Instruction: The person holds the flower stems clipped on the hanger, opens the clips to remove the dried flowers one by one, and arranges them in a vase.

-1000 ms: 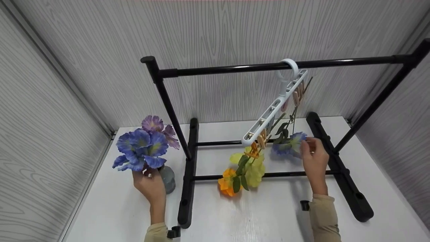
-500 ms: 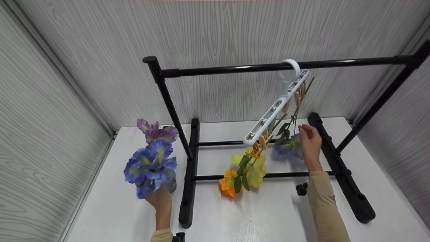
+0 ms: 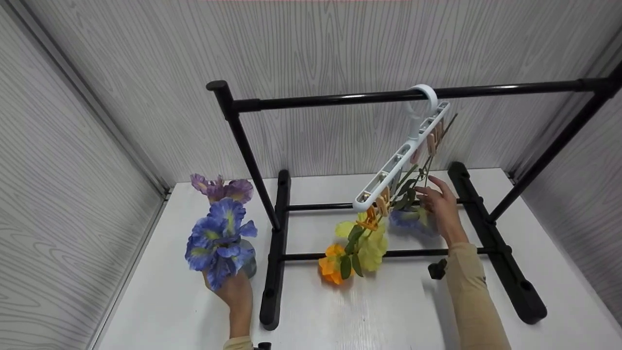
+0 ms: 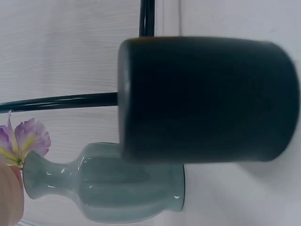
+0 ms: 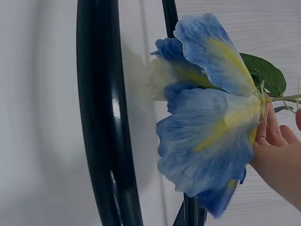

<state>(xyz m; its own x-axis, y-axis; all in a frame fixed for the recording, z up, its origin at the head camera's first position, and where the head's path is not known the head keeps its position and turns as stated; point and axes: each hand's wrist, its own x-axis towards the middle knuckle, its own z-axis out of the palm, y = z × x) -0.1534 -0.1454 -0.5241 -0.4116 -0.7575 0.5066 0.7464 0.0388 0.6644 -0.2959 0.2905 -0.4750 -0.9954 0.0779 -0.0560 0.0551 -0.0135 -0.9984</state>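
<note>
At the left of the head view, my left hand is under a bunch of blue irises; the blooms hide its fingers. The irises stand over a grey-green vase, and the edge of my left hand shows beside its mouth. A purple iris leans out behind. My right hand reaches, fingers loosely extended, to the stem and leaves of a hanging blue iris. In the right wrist view its fingers lie behind the bloom's base, thumb apart from the stem.
A white clip hanger hangs from the black rack's top bar. Its pegs hold flower stems. Yellow and orange flowers hang at its near end. The rack's feet stand on the white table.
My left hand and the blue irises have moved right and toward me, and the purple iris has tilted. My right hand left the hanging bloom, rose, then spread its fingers at the stem.
</note>
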